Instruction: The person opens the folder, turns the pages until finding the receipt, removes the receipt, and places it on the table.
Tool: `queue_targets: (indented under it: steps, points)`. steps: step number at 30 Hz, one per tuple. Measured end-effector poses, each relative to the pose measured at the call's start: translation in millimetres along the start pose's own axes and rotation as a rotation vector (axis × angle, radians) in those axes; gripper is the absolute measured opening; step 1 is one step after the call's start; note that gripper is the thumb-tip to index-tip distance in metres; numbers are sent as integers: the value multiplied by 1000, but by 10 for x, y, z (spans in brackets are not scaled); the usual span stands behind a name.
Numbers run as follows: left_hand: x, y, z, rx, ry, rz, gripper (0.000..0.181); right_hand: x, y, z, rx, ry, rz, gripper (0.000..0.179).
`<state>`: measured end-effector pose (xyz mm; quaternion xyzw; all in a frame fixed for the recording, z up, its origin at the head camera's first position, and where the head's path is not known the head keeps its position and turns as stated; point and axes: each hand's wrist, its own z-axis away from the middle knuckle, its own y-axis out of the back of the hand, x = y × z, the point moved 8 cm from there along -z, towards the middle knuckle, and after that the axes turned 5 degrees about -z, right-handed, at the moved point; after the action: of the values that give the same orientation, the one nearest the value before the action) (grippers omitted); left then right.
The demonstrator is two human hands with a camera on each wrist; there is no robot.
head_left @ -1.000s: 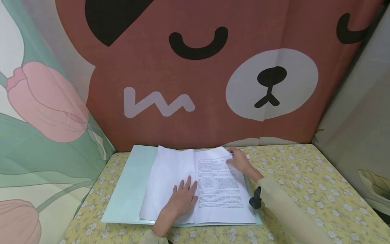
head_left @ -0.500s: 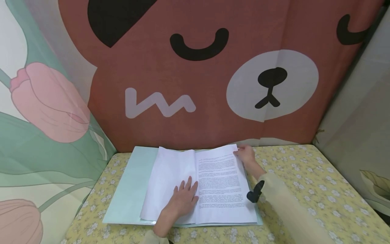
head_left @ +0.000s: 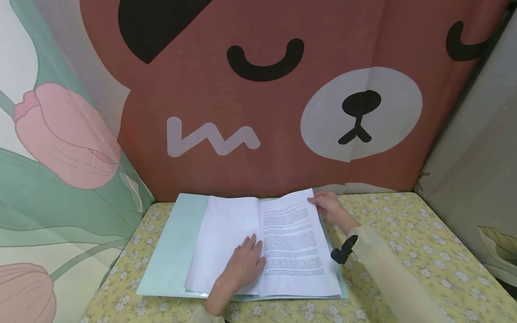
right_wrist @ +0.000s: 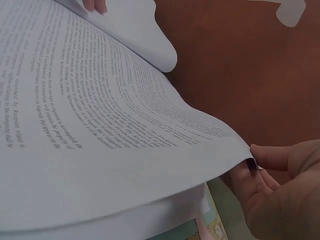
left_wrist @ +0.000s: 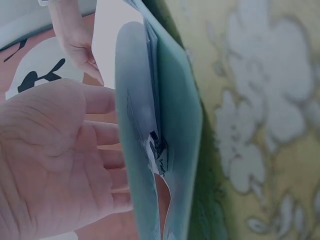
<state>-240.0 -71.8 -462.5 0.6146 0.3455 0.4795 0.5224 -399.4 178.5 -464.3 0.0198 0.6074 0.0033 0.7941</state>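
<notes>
Printed sheet [head_left: 288, 242] in the right half of a folder: its top right corner is pinched between the thumb and fingers of the right hand [head_left: 328, 206], while the left hand [head_left: 242, 265] rests with fingers extended on the blank page [head_left: 226, 224] beside the fold, gripping nothing. Near the pinched corner the sheet bows up, apart from the pages beneath [right_wrist: 172, 217], so it is probably very light, limp and easily creased. Its smooth face may slide against its neighbours, and a pinch could pick up two sheets at once. That outer corner looks the best place to take hold, with a soft thumb-and-finger grip; a tug towards the fold would risk tearing the inner edge. A flat palm near the fold seems the sensible way to steady the soft stack. Around the pages shows the mint-green folder [head_left: 167, 249], which looks stiffer and likely glossy. It lies spread on the desk [head_left: 387, 220], over yellow flowered cloth, and behind stands a brown hanging [head_left: 202, 94] with a bear's face.
</notes>
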Motion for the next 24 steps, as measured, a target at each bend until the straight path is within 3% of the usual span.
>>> queue_targets:
  steps: [2, 5, 12, 16, 24]
  points:
    - [7, 18, -11, 23, -5, 14, 49, -17, -19, 3, -20, -27, -34, 39]
    - [-5, 37, -39, 41, 17, 106, 47, -38, -61, 0, -37, -80, -82, 41]
    - [-54, 141, -81, 91, 65, 492, 47, -140, -247, 19, -148, -137, -165, 47]
    - [-77, 190, -90, 75, 85, 636, 50, -199, -322, 64, -176, -163, -233, 48]
    - [-120, 217, -71, -3, 210, 1045, 61, -355, -515, 168, -220, -193, -384, 32]
